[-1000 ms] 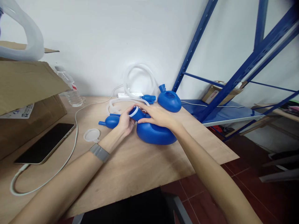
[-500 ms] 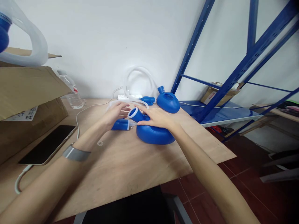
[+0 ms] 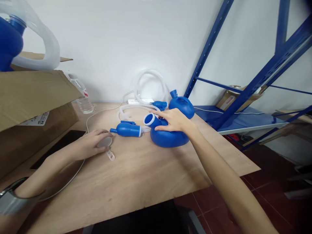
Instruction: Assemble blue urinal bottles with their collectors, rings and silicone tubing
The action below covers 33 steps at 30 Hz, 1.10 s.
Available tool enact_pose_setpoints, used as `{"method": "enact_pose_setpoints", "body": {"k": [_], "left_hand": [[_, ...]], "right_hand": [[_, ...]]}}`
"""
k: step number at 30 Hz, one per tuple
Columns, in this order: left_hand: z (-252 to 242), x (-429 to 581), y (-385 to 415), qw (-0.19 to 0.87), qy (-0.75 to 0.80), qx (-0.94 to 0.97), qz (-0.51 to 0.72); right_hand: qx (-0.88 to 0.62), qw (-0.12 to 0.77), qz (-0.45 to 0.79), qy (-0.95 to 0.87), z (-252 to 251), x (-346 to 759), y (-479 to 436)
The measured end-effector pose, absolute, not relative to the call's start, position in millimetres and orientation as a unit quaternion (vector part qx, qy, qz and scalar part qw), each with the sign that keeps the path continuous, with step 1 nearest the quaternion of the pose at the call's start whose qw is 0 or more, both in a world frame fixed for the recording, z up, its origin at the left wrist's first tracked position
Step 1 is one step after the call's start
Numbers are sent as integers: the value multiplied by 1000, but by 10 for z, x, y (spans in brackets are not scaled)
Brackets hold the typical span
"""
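A blue plastic vessel [image 3: 168,138] with an open white-rimmed neck [image 3: 149,119] lies on the wooden table [image 3: 136,175]. My right hand [image 3: 172,120] rests on top of it, fingers spread over the neck's base. My left hand [image 3: 90,144] lies over a translucent round cap [image 3: 106,143] with a tab, its fingers curved on the cap. A blue funnel piece [image 3: 128,130] joined to a clear hose [image 3: 131,109] lies between the two hands. A second blue vessel [image 3: 181,105] stands behind.
An open cardboard box [image 3: 29,107] with a blue vessel and hose on it fills the left. A phone [image 3: 60,143] on a white cable, a water bottle [image 3: 81,94] and a power strip [image 3: 141,101] are on the table. Blue shelving [image 3: 234,97] stands right.
My left hand left the vessel's neck, passed over the funnel piece and came down to the left onto the round cap. My right hand stayed on the vessel. The view shifted a little.
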State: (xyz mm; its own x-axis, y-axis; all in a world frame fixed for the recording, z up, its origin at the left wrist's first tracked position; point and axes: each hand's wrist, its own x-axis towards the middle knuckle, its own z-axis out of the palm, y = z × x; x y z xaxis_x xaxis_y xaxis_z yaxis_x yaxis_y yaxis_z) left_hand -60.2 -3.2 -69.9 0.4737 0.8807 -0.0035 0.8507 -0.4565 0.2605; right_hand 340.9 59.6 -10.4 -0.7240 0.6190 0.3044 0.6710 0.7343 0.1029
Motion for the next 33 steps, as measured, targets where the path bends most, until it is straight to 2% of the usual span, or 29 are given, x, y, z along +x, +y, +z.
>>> {"method": "enact_pose_setpoints", "body": {"k": [4,7,11,18,23,26,33], "left_hand": [[-738,-585,-43,149,520,838,71],[-714,-570,-62,125,535,829,102],[-625,-469,-127,113,549,804,198],[-330,90,-244,214,585,709,330],[-124,533,-107,166,541,703,430],[-112,750,-5,133,528,719,432],[-302,937,45,186,483,775,364]], "right_hand": [[-364,117,-134,-914,-105,3355,528],[-377,124,-149,-906,-155,3297,484],[-390,155,-148,-895,-246,3252,440],[-403,191,-131,-885,-312,3260,391],[-405,207,-123,-882,-328,3258,366],[-407,207,-116,-882,-322,3254,351],[-411,206,-115,-881,-318,3258,345]]}}
